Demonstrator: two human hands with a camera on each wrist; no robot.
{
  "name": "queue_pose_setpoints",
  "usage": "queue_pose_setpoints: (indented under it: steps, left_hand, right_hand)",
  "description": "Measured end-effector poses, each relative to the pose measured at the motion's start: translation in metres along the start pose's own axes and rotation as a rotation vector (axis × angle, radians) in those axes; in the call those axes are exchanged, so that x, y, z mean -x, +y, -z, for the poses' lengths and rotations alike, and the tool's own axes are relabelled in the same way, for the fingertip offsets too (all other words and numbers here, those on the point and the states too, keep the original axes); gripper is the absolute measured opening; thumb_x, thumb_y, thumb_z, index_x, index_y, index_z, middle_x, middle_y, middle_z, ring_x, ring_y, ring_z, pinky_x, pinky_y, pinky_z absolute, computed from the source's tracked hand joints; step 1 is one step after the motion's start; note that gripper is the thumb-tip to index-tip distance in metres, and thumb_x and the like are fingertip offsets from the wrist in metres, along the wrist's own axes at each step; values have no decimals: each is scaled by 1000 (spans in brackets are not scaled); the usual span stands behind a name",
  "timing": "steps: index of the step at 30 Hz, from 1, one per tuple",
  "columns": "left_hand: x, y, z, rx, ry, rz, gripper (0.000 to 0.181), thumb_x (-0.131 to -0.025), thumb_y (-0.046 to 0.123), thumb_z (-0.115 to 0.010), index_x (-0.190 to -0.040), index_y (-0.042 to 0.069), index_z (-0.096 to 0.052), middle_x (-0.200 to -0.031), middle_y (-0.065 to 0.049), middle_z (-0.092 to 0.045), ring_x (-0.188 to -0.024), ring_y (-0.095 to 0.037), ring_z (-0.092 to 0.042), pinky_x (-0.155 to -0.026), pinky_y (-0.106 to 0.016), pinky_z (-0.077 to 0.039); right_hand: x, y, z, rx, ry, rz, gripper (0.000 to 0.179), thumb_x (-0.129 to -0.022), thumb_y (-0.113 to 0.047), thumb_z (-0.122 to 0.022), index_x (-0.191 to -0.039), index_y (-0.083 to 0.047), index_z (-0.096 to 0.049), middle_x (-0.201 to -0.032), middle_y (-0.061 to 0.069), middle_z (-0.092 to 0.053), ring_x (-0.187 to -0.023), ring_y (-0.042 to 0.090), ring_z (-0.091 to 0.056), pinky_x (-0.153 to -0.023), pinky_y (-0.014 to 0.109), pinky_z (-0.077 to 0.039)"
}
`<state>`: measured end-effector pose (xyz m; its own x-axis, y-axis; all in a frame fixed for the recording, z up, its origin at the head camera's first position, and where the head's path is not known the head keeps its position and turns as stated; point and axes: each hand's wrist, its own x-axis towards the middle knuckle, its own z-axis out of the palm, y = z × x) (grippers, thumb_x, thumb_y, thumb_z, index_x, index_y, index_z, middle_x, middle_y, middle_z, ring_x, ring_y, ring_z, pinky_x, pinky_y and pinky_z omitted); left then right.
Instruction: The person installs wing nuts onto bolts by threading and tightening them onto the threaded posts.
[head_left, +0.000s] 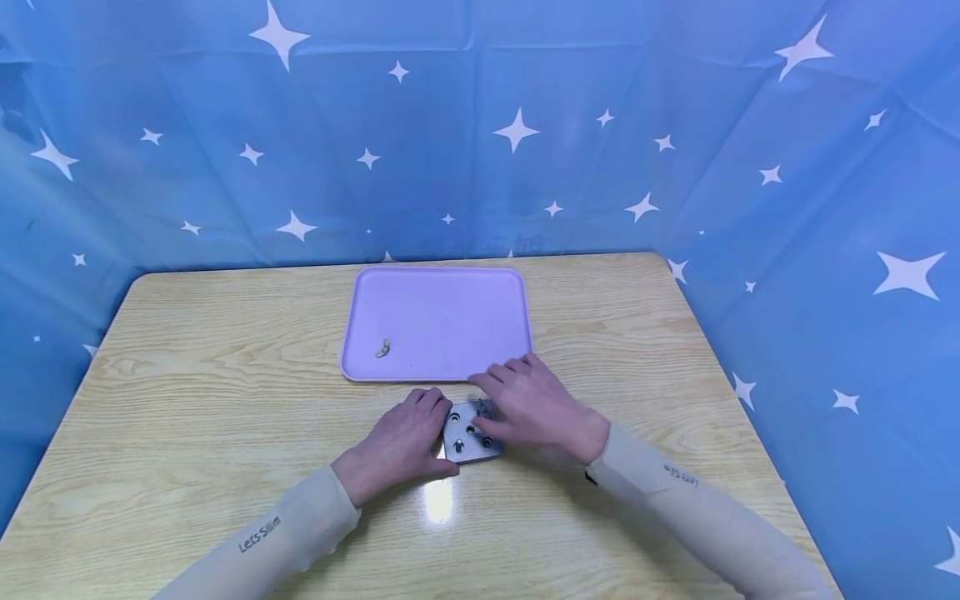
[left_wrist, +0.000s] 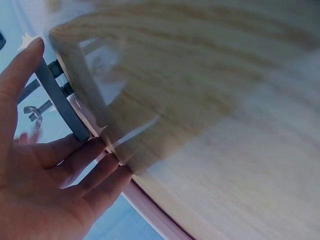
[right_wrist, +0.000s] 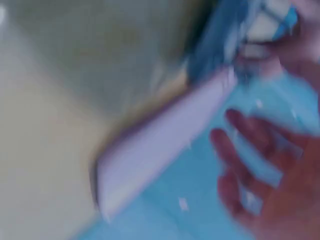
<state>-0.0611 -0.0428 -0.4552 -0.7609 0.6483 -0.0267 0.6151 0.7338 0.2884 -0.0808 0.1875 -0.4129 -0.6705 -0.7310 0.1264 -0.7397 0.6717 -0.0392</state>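
My left hand [head_left: 405,437] grips a small grey metal plate [head_left: 459,429] by its edges, thumb on the near side and fingers on the far side. In the left wrist view the plate [left_wrist: 62,102] shows edge-on, with dark bolt heads [left_wrist: 66,89] beneath and threaded shanks above. A wing nut [left_wrist: 32,112] sits on one shank. My right hand [head_left: 536,408] is over the plate's right side, a blurred fingertip close to that wing nut. Blur in the right wrist view hides whether the right hand [right_wrist: 280,170] pinches it.
Just beyond the plate lies a purple tray [head_left: 442,292], with a loose wing nut [head_left: 383,348] near its front left corner. A wooden table [head_left: 225,375] carries everything. Blue star-patterned cloth [head_left: 450,125] hangs behind it and along the sides.
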Motion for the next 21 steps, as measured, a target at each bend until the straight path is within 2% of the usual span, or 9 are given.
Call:
queue_pose_setpoints:
  steps: [2,4,6,8,15,21]
  left_hand:
    - [0,0,0,4,-3,5,78,-69,57,-90,-117,3,-61,-109,-6,-55,-106,-27,-56,-85,-40,-55]
    - [-1,0,1,6,-11,10,78,-69,58,-90,-117,3,-61,-108,-6,-55,-106,-26,-56,-84,-40,-55]
    - [-1,0,1,10,-16,13,78,-70,58,-90,-118,3,-62,-109,-6,-55,-106,-26,-56,-84,-40,-55]
    - [-1,0,1,13,-17,14,78,-70,58,-90,-118,3,-61,-109,-6,-55,-106,-26,-56,-84,-40,-55]
    - [0,0,1,18,-6,9,76,-69,57,-90,-116,4,-61,-107,-5,-54,-106,-26,-56,-82,-40,-55]
    - [0,0,2,17,-18,11,76,-70,56,-90,-117,4,-60,-110,-5,-55,-107,-26,-55,-85,-40,-54]
  right_hand:
    - [1,6,6,45,-30,109,37,-91,-31,-78,-125,-17,-70,-116,-3,-71,-106,19,-65,-86,41,-49]
    - [2,10,10,85,-65,220,34,-93,-20,-76,-127,-20,-70,-126,-6,-68,-119,19,-61,-91,41,-49]
    - [4,13,10,131,-83,298,32,-95,-14,-75,-125,-22,-71,-129,-7,-68,-122,18,-60,-91,40,-49]
    - [5,14,8,176,-89,335,31,-94,-13,-75,-124,-23,-72,-128,-8,-68,-122,17,-59,-91,38,-49]
    - [2,12,0,216,-23,335,18,-90,-12,-79,-104,-23,-76,-105,-8,-72,-106,16,-62,-91,37,-47]
    - [0,8,-8,192,0,276,9,-92,-13,-77,-99,-18,-74,-92,-5,-70,-85,16,-61,-79,33,-46]
